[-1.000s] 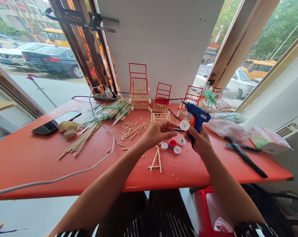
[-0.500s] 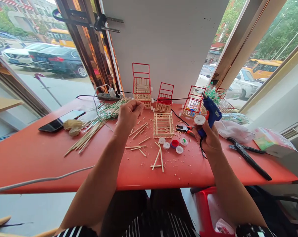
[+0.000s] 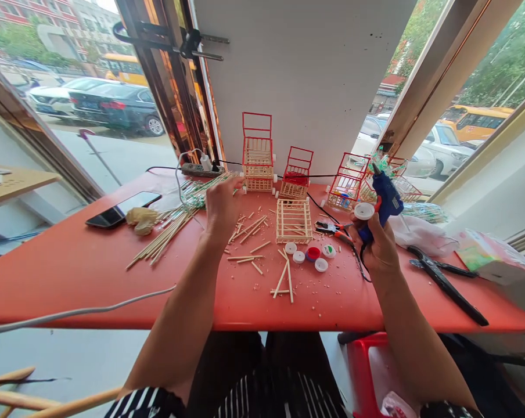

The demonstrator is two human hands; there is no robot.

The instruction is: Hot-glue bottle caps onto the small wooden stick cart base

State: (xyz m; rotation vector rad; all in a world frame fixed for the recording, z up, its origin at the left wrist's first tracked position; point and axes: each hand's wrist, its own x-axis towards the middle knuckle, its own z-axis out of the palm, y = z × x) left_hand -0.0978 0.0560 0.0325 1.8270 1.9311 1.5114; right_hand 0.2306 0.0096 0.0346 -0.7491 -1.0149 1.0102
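My right hand (image 3: 381, 247) is wrapped round a blue hot glue gun (image 3: 388, 194), its nozzle pointing up. The same hand also holds a white bottle cap (image 3: 364, 211) beside the gun. My left hand (image 3: 221, 209) is raised over the table near a bundle of thin wooden sticks (image 3: 164, 235). Its fingers bend to the right and are blurred, so I cannot see whether anything is in them. A frame of wooden sticks (image 3: 294, 220) lies between my hands. In front of it are several caps, including a red one (image 3: 313, 253) and a white one (image 3: 320, 265).
Small stick carts with red handles (image 3: 257, 154) stand along the back wall. Pliers (image 3: 332, 227) and loose cut sticks (image 3: 282, 278) lie midtable. A black long-handled cutter (image 3: 452, 287) is at right, a phone (image 3: 123, 210) and power strip (image 3: 201, 169) at left. A white cable (image 3: 114, 306) crosses the front left.
My left hand has turned and its fingers have lifted from their earlier pinch. My right hand still holds the glue gun and cap. The whole view has shifted slightly.
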